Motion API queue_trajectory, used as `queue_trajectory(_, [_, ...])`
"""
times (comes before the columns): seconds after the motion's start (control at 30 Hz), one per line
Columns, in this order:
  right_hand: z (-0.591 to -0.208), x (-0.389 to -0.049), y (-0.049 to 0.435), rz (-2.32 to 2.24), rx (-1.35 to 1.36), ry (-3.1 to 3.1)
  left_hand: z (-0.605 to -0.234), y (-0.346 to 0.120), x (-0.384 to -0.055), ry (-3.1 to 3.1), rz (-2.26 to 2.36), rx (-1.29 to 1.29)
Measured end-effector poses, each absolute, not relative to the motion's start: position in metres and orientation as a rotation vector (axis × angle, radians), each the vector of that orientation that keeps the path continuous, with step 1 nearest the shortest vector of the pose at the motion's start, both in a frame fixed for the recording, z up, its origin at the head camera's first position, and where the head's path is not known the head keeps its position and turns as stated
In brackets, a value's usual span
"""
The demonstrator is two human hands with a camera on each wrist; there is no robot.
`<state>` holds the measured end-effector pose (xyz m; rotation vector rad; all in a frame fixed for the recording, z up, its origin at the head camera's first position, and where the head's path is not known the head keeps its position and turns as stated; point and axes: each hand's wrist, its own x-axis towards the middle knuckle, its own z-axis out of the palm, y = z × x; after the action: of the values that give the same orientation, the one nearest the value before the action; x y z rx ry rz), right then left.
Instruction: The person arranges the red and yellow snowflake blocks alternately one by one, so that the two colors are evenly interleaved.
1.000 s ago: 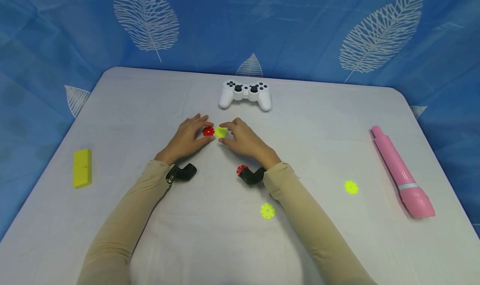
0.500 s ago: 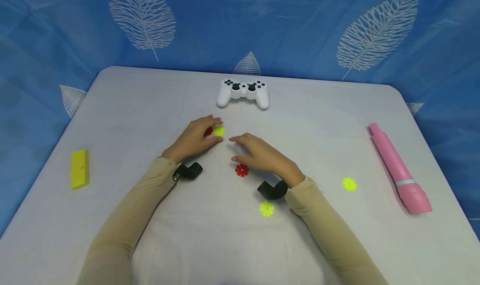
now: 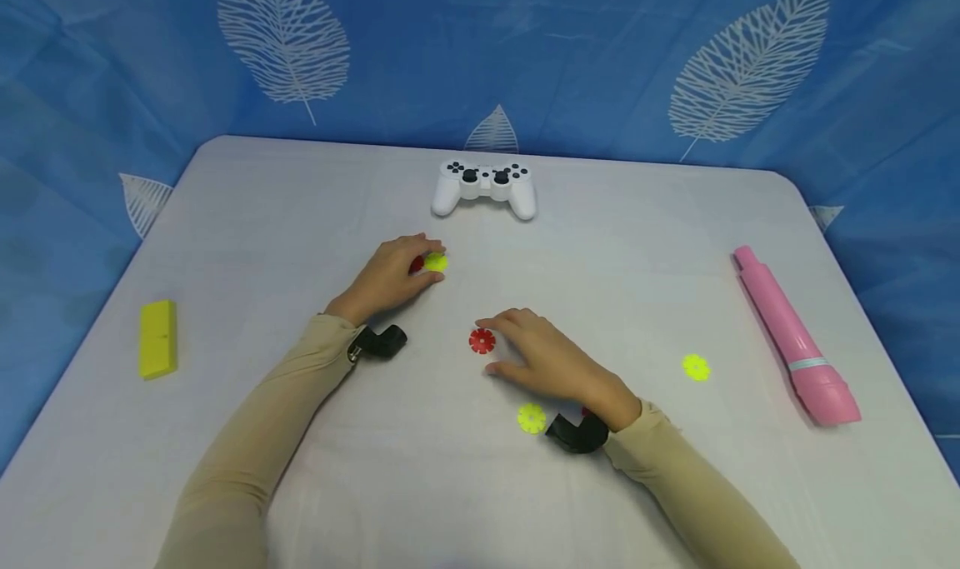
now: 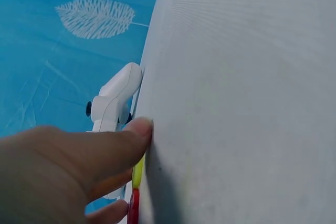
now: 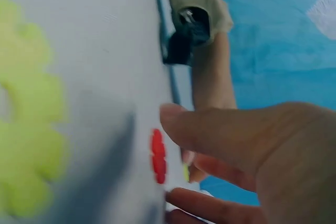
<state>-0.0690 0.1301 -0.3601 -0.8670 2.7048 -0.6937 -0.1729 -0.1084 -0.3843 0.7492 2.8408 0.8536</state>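
Note:
In the head view my left hand (image 3: 390,273) lies at the table's middle, thumb and fingers bowed loosely around two small flower-shaped plastic discs. Of these, the yellow disc (image 3: 436,262) shows between the fingertips; the red disc (image 3: 416,264) beside it is partly covered by the hand. Both stand out edge-on past the thumb in the left wrist view. My right hand (image 3: 551,359) hovers with thumb and fingers spread at another red disc (image 3: 482,341), holding nothing. The right wrist view shows that red disc (image 5: 158,157) just beyond the thumb tip.
A yellow disc (image 3: 532,418) lies near the right wrist camera (image 3: 579,434), which mostly hides something red. Farther right are another yellow disc (image 3: 696,367) and a long pink flared cylinder (image 3: 797,336). A white game controller (image 3: 484,187) sits at the back, a yellow block (image 3: 158,339) at left.
My right hand has left the yellow disc at the middle and moved toward the front right, to the loose red disc. My left hand has shifted slightly right, over the red and yellow discs.

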Motion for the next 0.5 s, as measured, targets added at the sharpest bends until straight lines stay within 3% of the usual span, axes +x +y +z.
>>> queue_trajectory(0.5, [-0.378, -0.061, 0.119, -0.657, -0.893, 2.959, -0.386, -0.110, -0.173, 2.845, 0.950, 0.653])
